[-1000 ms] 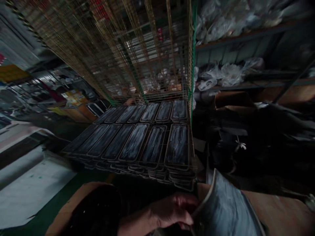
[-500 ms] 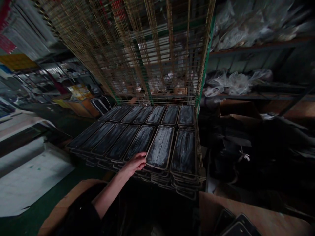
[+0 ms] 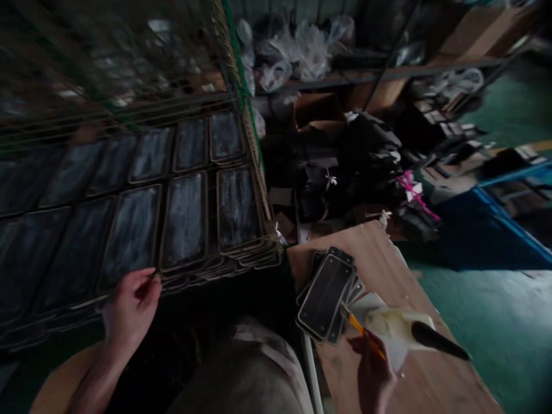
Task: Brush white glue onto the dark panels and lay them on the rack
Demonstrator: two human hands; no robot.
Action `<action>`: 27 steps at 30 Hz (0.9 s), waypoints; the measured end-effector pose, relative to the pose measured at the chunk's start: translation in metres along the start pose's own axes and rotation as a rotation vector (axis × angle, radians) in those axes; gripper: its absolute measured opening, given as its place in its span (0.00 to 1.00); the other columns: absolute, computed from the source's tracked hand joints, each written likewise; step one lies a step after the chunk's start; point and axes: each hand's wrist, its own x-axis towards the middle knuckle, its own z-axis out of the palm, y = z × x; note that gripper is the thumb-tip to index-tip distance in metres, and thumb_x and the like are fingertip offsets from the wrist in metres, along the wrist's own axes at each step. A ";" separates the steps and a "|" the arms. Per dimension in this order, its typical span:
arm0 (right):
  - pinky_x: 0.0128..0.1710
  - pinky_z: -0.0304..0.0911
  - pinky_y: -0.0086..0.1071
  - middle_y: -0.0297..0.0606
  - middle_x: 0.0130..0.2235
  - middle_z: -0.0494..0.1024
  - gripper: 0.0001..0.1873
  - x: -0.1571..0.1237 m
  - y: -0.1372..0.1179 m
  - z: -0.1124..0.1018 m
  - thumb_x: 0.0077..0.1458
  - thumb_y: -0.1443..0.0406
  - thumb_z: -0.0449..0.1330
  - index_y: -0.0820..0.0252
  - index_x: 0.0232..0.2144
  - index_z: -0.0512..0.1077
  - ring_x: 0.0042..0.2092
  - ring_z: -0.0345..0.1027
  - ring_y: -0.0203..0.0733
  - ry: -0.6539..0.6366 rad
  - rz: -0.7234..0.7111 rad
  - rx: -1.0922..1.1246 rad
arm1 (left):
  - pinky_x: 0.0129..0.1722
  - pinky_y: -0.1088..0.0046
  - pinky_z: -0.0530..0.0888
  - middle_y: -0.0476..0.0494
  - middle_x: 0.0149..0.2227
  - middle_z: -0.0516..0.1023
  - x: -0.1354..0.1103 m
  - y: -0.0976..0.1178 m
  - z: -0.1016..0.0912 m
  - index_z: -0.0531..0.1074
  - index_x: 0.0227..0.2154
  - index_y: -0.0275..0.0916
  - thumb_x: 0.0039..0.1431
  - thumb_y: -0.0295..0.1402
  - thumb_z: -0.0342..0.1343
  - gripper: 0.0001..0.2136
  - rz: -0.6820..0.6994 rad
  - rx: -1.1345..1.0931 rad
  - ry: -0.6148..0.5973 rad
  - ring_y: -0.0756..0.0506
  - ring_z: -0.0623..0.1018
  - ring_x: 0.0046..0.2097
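Observation:
My left hand [image 3: 134, 307] is loosely curled beside the lower left corner of a dark, rounded rectangular panel [image 3: 184, 221] with whitish streaks. Its thumb and fingertips look slightly apart, with nothing visible between them. That panel lies in the front row on a wire rack, next to several similar panels. In my right hand [image 3: 374, 368] is a small brush [image 3: 357, 325] with an orange handle. The brush tip is at the right edge of a dark panel [image 3: 325, 296] with light edging, which tops a small uneven pile on the wooden board.
The wooden board [image 3: 425, 374] carries a pale container [image 3: 399, 329] with a black handle across it. Behind stand dark bundles tied with string [image 3: 319, 184], an open cardboard box [image 3: 319, 112] and plastic bags [image 3: 308, 54]. A blue bin [image 3: 478, 230] is at the right.
The view has swung right, bringing the board, pale container and my right hand with the brush into sight. My left fingers have come off the streaked panel's edge.

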 end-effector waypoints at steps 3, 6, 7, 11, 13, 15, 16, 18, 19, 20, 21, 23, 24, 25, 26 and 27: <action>0.30 0.71 0.35 0.43 0.32 0.79 0.24 0.014 0.035 0.007 0.58 0.49 0.55 0.64 0.45 0.71 0.31 0.75 0.45 -0.055 -0.042 -0.026 | 0.36 0.72 0.73 0.49 0.34 0.77 -0.061 0.010 0.053 0.72 0.39 0.43 0.56 0.41 0.56 0.11 0.084 -0.131 -0.461 0.47 0.76 0.33; 0.33 0.70 0.34 0.44 0.39 0.80 0.21 0.043 0.056 0.024 0.62 0.54 0.52 0.62 0.48 0.71 0.36 0.76 0.46 -0.136 -0.149 -0.201 | 0.22 0.74 0.68 0.54 0.24 0.71 -0.142 0.030 0.140 0.71 0.35 0.44 0.57 0.37 0.55 0.05 -0.250 -0.343 -1.124 0.49 0.71 0.22; 0.34 0.69 0.34 0.44 0.40 0.80 0.20 0.055 0.061 0.029 0.63 0.55 0.51 0.61 0.49 0.71 0.38 0.76 0.46 -0.159 -0.184 -0.256 | 0.18 0.74 0.65 0.54 0.22 0.69 -0.166 0.036 0.172 0.70 0.33 0.43 0.53 0.35 0.58 0.05 -0.303 -0.349 -1.210 0.49 0.70 0.19; 0.34 0.66 0.30 0.39 0.42 0.79 0.16 0.097 0.074 0.044 0.65 0.58 0.50 0.57 0.48 0.72 0.39 0.76 0.41 -0.177 -0.321 -0.373 | 0.17 0.74 0.68 0.53 0.24 0.71 -0.232 0.048 0.277 0.65 0.36 0.41 0.49 0.32 0.63 0.13 -0.579 -0.326 -1.191 0.46 0.74 0.22; 0.34 0.65 0.28 0.38 0.43 0.79 0.15 0.114 0.078 0.050 0.65 0.60 0.51 0.56 0.48 0.72 0.39 0.75 0.38 -0.178 -0.390 -0.405 | 0.17 0.76 0.68 0.52 0.23 0.70 -0.245 0.048 0.308 0.63 0.34 0.40 0.50 0.33 0.62 0.13 -0.635 -0.278 -1.168 0.46 0.75 0.23; 0.34 0.63 0.26 0.37 0.42 0.78 0.14 0.126 0.082 0.054 0.65 0.61 0.52 0.56 0.48 0.72 0.38 0.74 0.36 -0.189 -0.437 -0.431 | 0.17 0.78 0.68 0.51 0.22 0.70 -0.250 0.044 0.325 0.62 0.31 0.39 0.54 0.34 0.60 0.11 -0.665 -0.241 -1.156 0.47 0.76 0.23; 0.33 0.63 0.26 0.37 0.42 0.78 0.14 0.130 0.084 0.056 0.65 0.61 0.52 0.57 0.48 0.72 0.37 0.74 0.36 -0.196 -0.450 -0.447 | 0.16 0.79 0.68 0.51 0.22 0.70 -0.251 0.042 0.331 0.61 0.29 0.39 0.56 0.34 0.58 0.10 -0.676 -0.226 -1.152 0.48 0.76 0.22; 0.31 0.62 0.26 0.36 0.40 0.78 0.14 0.135 0.089 0.059 0.65 0.60 0.52 0.57 0.48 0.72 0.36 0.73 0.36 -0.197 -0.452 -0.488 | 0.16 0.81 0.67 0.52 0.21 0.70 -0.252 0.036 0.337 0.60 0.28 0.38 0.59 0.34 0.55 0.10 -0.688 -0.204 -1.151 0.49 0.75 0.21; 0.31 0.61 0.26 0.36 0.40 0.78 0.14 0.136 0.092 0.060 0.65 0.60 0.52 0.57 0.47 0.73 0.36 0.73 0.36 -0.196 -0.450 -0.506 | 0.16 0.81 0.67 0.52 0.20 0.70 -0.253 0.034 0.339 0.60 0.28 0.38 0.60 0.33 0.55 0.09 -0.689 -0.199 -1.153 0.49 0.75 0.20; 0.31 0.61 0.26 0.36 0.40 0.78 0.14 0.134 0.095 0.060 0.65 0.60 0.52 0.57 0.47 0.73 0.36 0.73 0.36 -0.196 -0.449 -0.517 | 0.16 0.81 0.67 0.52 0.19 0.70 -0.253 0.032 0.340 0.60 0.28 0.38 0.60 0.32 0.54 0.09 -0.688 -0.196 -1.157 0.49 0.75 0.20; 0.31 0.61 0.26 0.36 0.40 0.79 0.14 0.131 0.098 0.060 0.65 0.60 0.52 0.57 0.46 0.73 0.36 0.73 0.36 -0.203 -0.446 -0.522 | 0.16 0.81 0.67 0.53 0.18 0.70 -0.253 0.030 0.341 0.60 0.28 0.38 0.61 0.32 0.53 0.08 -0.689 -0.194 -1.162 0.49 0.75 0.20; 0.30 0.61 0.26 0.36 0.40 0.79 0.14 0.119 0.104 0.058 0.65 0.59 0.52 0.57 0.46 0.73 0.34 0.73 0.36 -0.240 -0.431 -0.529 | 0.16 0.81 0.67 0.53 0.17 0.69 -0.253 0.031 0.341 0.60 0.28 0.38 0.61 0.31 0.52 0.08 -0.687 -0.186 -1.162 0.49 0.75 0.19; 0.29 0.60 0.26 0.36 0.40 0.79 0.14 0.111 0.106 0.056 0.66 0.60 0.51 0.57 0.46 0.72 0.33 0.73 0.35 -0.267 -0.417 -0.534 | 0.16 0.82 0.67 0.54 0.17 0.69 -0.253 0.032 0.340 0.60 0.29 0.38 0.61 0.31 0.53 0.08 -0.680 -0.183 -1.153 0.50 0.75 0.19; 0.29 0.60 0.26 0.36 0.40 0.79 0.13 0.101 0.107 0.054 0.66 0.60 0.51 0.57 0.46 0.72 0.33 0.72 0.35 -0.298 -0.402 -0.535 | 0.16 0.82 0.66 0.55 0.18 0.68 -0.253 0.033 0.339 0.60 0.29 0.38 0.61 0.31 0.53 0.08 -0.669 -0.181 -1.139 0.50 0.75 0.19; 0.28 0.60 0.26 0.36 0.40 0.78 0.13 0.090 0.108 0.051 0.66 0.61 0.50 0.58 0.46 0.72 0.32 0.72 0.35 -0.331 -0.386 -0.533 | 0.16 0.82 0.65 0.55 0.18 0.68 -0.253 0.035 0.338 0.60 0.30 0.39 0.60 0.31 0.53 0.07 -0.654 -0.182 -1.122 0.51 0.74 0.19; 0.28 0.61 0.26 0.36 0.40 0.78 0.13 0.078 0.109 0.049 0.66 0.61 0.50 0.58 0.46 0.71 0.33 0.73 0.35 -0.360 -0.368 -0.526 | 0.16 0.83 0.65 0.56 0.19 0.67 -0.253 0.038 0.337 0.59 0.30 0.39 0.60 0.31 0.53 0.07 -0.636 -0.185 -1.105 0.51 0.73 0.18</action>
